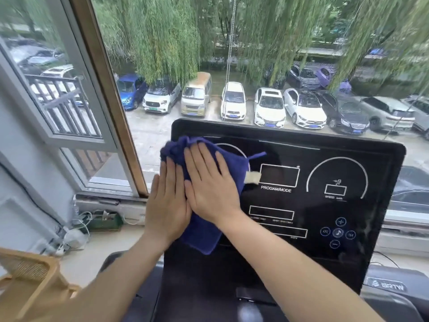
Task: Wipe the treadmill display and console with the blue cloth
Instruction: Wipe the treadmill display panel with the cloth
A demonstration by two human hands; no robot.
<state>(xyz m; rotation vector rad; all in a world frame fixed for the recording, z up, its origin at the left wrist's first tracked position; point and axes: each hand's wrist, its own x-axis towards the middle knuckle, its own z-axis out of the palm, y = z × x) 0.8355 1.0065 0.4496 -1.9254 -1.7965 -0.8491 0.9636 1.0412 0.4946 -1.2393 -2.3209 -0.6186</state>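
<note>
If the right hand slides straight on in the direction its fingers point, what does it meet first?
The right hand points up and slightly left, flat on the blue cloth. It would probably reach the bunched cloth edge first, then the top left frame of the treadmill display. Beyond that is only the window.

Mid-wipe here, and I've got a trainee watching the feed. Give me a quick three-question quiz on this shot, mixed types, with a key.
1. True or false: both hands are pressed flat on the blue cloth.
2. Multiple choice: which part of the display is the cloth covering?
A. the left side
B. the right-hand speed dial
C. the round buttons at lower right
3. Short answer: what word pair is printed under the middle box on the display?

Key
1. True: the left hand and right hand lie side by side, fingers spread on the cloth.
2. A
3. PROGAM/MODE
</note>
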